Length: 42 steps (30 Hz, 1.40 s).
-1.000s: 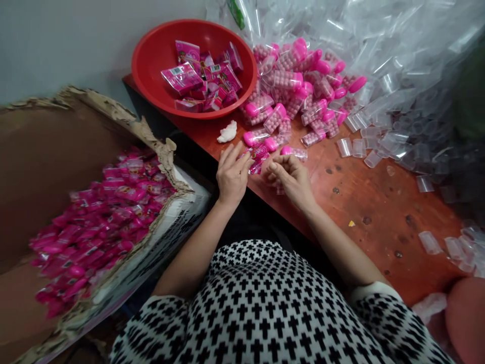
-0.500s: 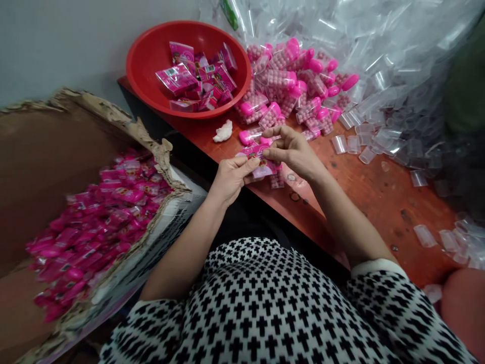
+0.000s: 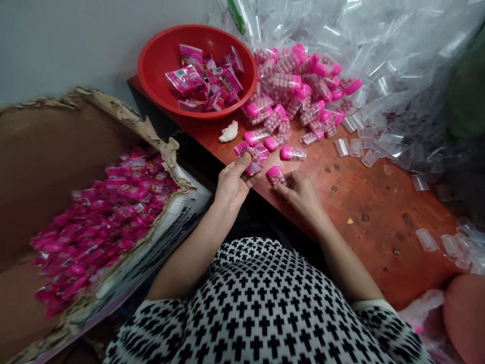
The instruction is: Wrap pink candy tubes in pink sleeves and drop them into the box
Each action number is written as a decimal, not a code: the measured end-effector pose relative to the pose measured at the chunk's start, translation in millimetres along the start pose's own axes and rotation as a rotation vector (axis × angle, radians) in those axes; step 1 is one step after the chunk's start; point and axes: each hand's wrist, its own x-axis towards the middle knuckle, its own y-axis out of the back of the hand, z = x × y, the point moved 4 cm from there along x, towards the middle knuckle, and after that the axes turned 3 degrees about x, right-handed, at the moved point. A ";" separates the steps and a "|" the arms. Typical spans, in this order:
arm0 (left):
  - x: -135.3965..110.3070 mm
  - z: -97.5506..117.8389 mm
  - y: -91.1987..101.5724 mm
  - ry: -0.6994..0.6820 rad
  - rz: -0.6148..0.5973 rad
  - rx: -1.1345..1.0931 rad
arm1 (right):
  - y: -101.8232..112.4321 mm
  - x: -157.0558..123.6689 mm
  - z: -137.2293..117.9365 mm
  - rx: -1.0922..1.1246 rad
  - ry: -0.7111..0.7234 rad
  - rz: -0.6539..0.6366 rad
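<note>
Left grip pinches a printed pink packet over the near edge of the bench; right grip, just shifted from packet to pink-capped bead vial, grasps its clear end, apparently putting both items in hand.

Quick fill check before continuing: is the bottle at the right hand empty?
Not empty: the bottle shows pink beads through its clear side; how full, I cannot tell.

Pink packet: partly covered by the left fingers; printing too small to read;
Capped bottle: lower end hidden by the right fingers;
Cardboard box: cut off at left; side lettering blurred;
Pink-red round object: cut off by the right edge;
Dark green shape: cut off at right; too blurred to name
</note>
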 end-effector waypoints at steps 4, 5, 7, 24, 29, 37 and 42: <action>2.3 -6.1 -1.9 0.034 -0.006 -0.071 | -6.4 -17.9 -6.0 0.539 -0.044 0.038; 2.5 -7.5 -3.2 0.035 -0.010 -0.088 | -8.1 -22.5 -8.2 0.599 -0.041 0.061; 1.8 -9.7 -7.1 0.027 -0.023 -0.119 | -12.1 -29.0 -11.3 0.643 -0.027 0.092; -8.6 -20.3 -32.4 -0.040 -0.173 -0.071 | -22.9 -19.3 -1.9 0.694 0.060 0.151; -7.0 -23.1 -34.7 -0.003 -0.195 -0.048 | -22.4 -17.1 1.0 0.620 0.086 0.180; -3.5 -17.7 -41.5 0.047 -0.335 0.145 | -22.9 -10.8 -1.7 0.831 -0.005 0.042; 0.2 -11.7 -42.1 -0.026 -0.299 0.183 | -21.4 -11.6 -2.1 0.749 0.030 0.141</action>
